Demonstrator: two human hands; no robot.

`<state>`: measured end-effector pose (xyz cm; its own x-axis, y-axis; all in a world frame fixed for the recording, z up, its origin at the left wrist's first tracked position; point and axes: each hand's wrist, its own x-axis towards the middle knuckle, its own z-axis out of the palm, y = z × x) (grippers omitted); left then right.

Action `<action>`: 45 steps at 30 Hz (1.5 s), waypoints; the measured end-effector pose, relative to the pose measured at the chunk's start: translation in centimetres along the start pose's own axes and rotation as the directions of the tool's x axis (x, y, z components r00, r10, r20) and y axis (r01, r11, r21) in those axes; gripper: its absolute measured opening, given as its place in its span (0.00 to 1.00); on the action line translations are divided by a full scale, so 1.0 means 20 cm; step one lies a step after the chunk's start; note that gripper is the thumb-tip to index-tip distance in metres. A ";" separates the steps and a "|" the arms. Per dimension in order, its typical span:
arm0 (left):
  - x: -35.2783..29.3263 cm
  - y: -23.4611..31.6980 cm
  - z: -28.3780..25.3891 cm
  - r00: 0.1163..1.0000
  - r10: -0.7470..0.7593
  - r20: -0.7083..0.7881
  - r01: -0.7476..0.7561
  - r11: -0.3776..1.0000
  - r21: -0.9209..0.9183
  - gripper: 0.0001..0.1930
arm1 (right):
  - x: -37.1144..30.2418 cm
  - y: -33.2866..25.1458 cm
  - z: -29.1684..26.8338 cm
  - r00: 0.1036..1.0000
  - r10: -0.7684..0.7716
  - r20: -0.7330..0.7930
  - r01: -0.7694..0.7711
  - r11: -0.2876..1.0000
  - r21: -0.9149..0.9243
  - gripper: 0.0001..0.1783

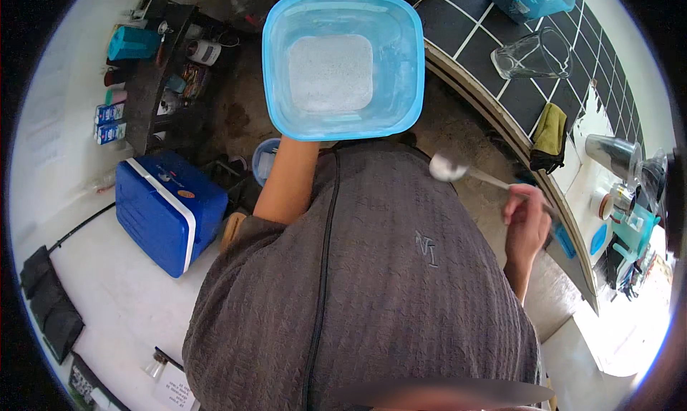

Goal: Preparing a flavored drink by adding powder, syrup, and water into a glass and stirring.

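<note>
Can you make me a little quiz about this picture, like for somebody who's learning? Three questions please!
1. Pick one: what is the person's right hand holding?
A) a fork
B) a spoon
C) a knife

2. True or false: white stuff lies at the bottom of the blue container.

3. Fill in the colour: the cooler at the picture's left is mostly ____.

Key: 1: B, a spoon. 2: True. 3: Blue.

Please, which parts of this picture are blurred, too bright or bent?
Head view: the spoon and right hand are blurred, probably from motion, while the blue container looks sharper; head view, lower right: glare washes out detail; head view, right side: the counter edge bends in a fisheye curve.
</note>
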<state>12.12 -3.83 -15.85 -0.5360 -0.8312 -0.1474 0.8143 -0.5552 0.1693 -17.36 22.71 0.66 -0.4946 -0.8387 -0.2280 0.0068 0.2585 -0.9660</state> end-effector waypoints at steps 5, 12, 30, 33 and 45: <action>0.01 -0.06 0.08 0.996 -0.075 0.057 0.076 0.997 -0.027 0.38 | -0.03 0.25 0.01 0.755 0.650 -0.088 -0.627 0.754 0.193 0.16; -0.01 -0.11 0.17 0.985 -0.134 0.113 0.139 0.989 -0.044 0.38 | -0.06 0.17 0.00 0.861 0.508 -0.038 -0.500 0.856 0.129 0.15; 0.07 -0.19 0.44 0.904 -0.306 0.298 0.331 0.943 -0.037 0.39 | -0.09 -0.17 -0.01 0.947 -0.211 0.243 0.263 0.943 -0.206 0.21; 0.07 -0.22 0.48 0.891 -0.317 0.325 0.346 0.938 -0.034 0.40 | -0.06 -0.08 0.04 0.953 0.138 0.271 -0.140 0.990 -0.013 0.17; -0.05 -0.18 0.10 0.988 0.099 0.119 -0.105 0.993 0.045 0.29 | 0.09 -0.09 -0.03 0.916 0.118 0.384 -0.097 0.993 -0.072 0.19</action>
<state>9.40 -1.04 -14.42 -0.4755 -0.8796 -0.0133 0.8551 -0.4657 0.2278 -18.76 21.09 2.10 -0.1182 -0.9217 -0.3694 -0.0080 0.3728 -0.9279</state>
